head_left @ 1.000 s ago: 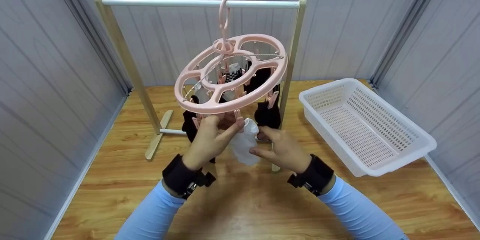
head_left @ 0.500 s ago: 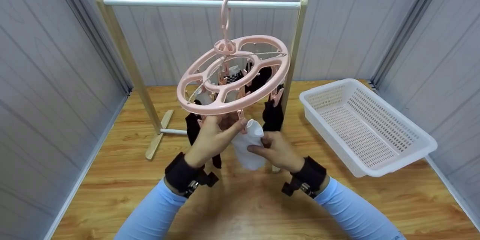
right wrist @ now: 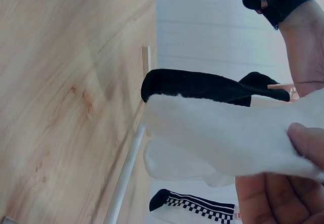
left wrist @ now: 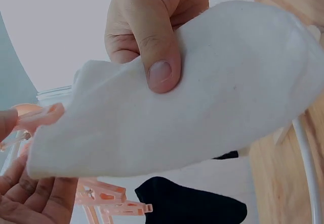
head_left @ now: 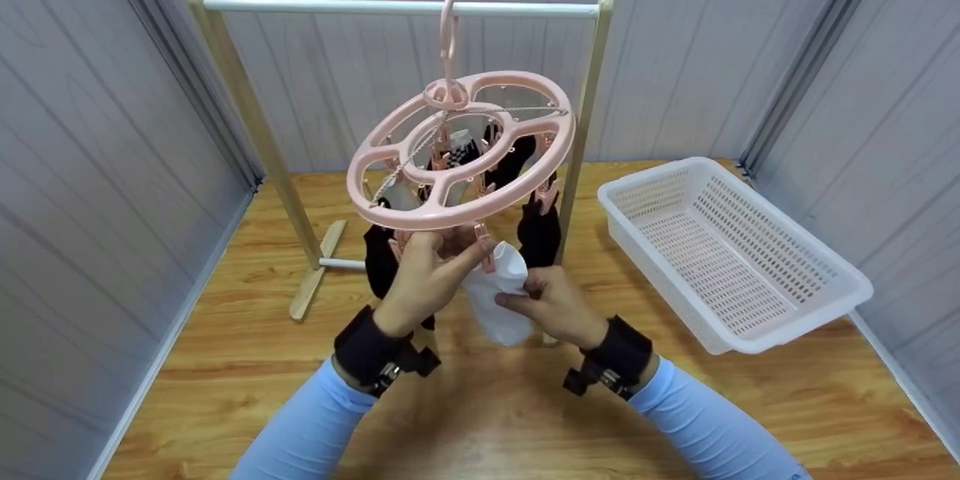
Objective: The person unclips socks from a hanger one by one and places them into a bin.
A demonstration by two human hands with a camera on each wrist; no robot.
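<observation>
A white sock (head_left: 496,296) hangs lengthwise toward 6 o'clock from a pink clip (head_left: 484,246); the left hand (head_left: 422,279) pinches the clip at 12, the right hand's (head_left: 553,304) grip pinches the sock's side.

Two hands are up at the work — the left hand (head_left: 424,277) and the right hand (head_left: 553,304). One round pink peg hanger (head_left: 457,154) hangs from one wooden rack (head_left: 225,52). One white sock (head_left: 496,292) is between the hands. At least two black socks (head_left: 538,229) hang from the pegs, and one checkered sock (right wrist: 195,204) — others may be hidden. One white basket (head_left: 731,255) sits on the one wooden surface (head_left: 495,405).
</observation>
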